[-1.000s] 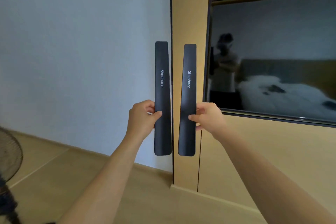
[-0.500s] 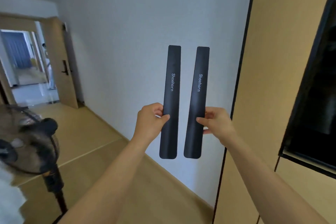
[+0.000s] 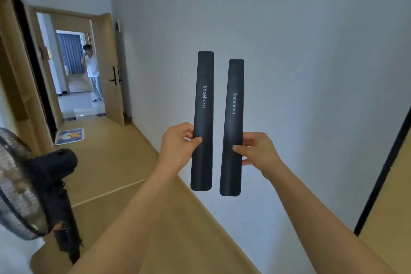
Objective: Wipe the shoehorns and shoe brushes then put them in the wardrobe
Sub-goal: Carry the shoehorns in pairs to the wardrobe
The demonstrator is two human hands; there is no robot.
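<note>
Black shoehorns (image 3: 203,118) (white lettering), pale wall (image 3: 311,73).

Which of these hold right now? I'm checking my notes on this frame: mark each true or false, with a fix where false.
1. Each hand holds one black shoehorn. True: the left hand pinches the left shoehorn, the right hand the right shoehorn.
2. The shoehorns touch each other. False: a gap of wall shows between them.
3. Both are held roughly upright. True.
4. A standing fan is at the lower right. False: it stands at the lower left.
5. The door down the hall is shut. False: it stands open.
</note>
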